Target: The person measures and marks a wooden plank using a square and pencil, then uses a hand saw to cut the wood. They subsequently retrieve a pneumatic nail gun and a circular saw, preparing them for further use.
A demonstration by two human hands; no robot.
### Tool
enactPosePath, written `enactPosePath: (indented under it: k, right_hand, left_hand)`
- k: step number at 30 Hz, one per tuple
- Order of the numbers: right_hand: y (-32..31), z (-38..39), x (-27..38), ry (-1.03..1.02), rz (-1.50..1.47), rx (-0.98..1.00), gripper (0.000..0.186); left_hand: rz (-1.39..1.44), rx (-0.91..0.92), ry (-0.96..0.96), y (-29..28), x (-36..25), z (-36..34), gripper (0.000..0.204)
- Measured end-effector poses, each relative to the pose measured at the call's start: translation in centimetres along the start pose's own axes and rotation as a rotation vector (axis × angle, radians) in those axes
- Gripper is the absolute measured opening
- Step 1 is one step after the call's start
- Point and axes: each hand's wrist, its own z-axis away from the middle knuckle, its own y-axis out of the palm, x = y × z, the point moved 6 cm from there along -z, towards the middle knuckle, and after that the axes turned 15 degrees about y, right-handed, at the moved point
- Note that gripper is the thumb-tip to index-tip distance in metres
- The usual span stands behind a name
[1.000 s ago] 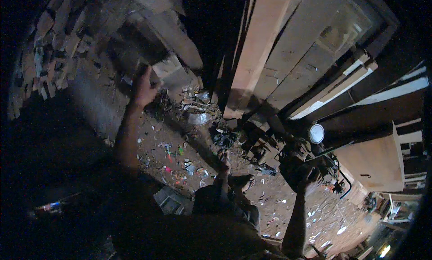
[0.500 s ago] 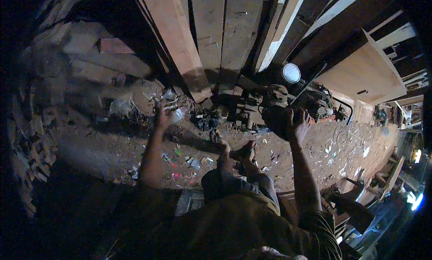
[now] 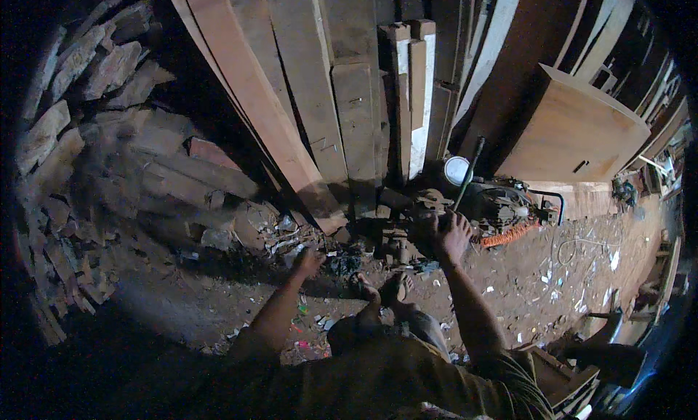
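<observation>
Now the view has swung a little further left than half a second ago: the leaning planks (image 3: 291,129) fill the top middle, and the stack of rough stone blocks (image 3: 65,129) shows more fully at the left. Both arms sit lower in the picture than before.

Two hands show, and two bare feet (image 3: 385,293) between them on the dirt floor (image 3: 182,304). The left hand (image 3: 309,262) reaches down into a patch of dark scraps and litter (image 3: 320,249) at the foot of the planks; its fingers are hidden in the gloom, so I cannot tell how far they are open or whether they hold anything. The right hand (image 3: 449,235) is spread wide, palm down, resting on the dark machine (image 3: 436,224) without closing around any part.

That machine is one squat, grimy lump of metal just in front of the feet, below the planks. One thin dark rod (image 3: 469,173) stands up from it, one round pale disc (image 3: 456,171) sits just behind, and one orange coiled hose (image 3: 509,235) lies at its right. One flat plywood panel (image 3: 574,133) leans at the upper right.
</observation>
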Motion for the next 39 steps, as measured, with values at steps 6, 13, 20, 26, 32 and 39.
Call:
enactPosePath:
  k: [6,13,20,26,32,39]
  right_hand:
    - [-2.7,-0.1,1.2,0.072,-0.088,0.19,0.057]
    - [-2.8,-0.4,1.2,0.102,-0.106,0.181,0.065]
    - [-2.6,-0.4,2.3,0.017,-0.131,0.045,0.045]
    - [-1.9,-0.3,1.3,0.035,-0.1,-0.022,0.041]
    - [-1.2,-0.6,1.6,0.036,-0.08,-0.002,0.038]
    - [-0.4,-0.3,0.9,-0.081,-0.082,-0.088,0.031]
  left_hand:
    - [-0.28,-0.241,0.228,-8.0,-15.9,-15.2,0.056]
    - [-0.525,-0.21,0.374,-11.9,-32.0,-32.4,0.07]
    - [-0.811,-0.281,0.539,-14.2,-26.5,-49.6,0.093]
    - [-0.895,-0.17,0.528,-10.6,-27.3,-49.8,0.089]
    - [-0.84,-0.301,0.785,-11.0,-30.7,-39.3,0.068]
    - [0.039,-0.634,0.599,-15.4,-31.5,-17.8,0.078]
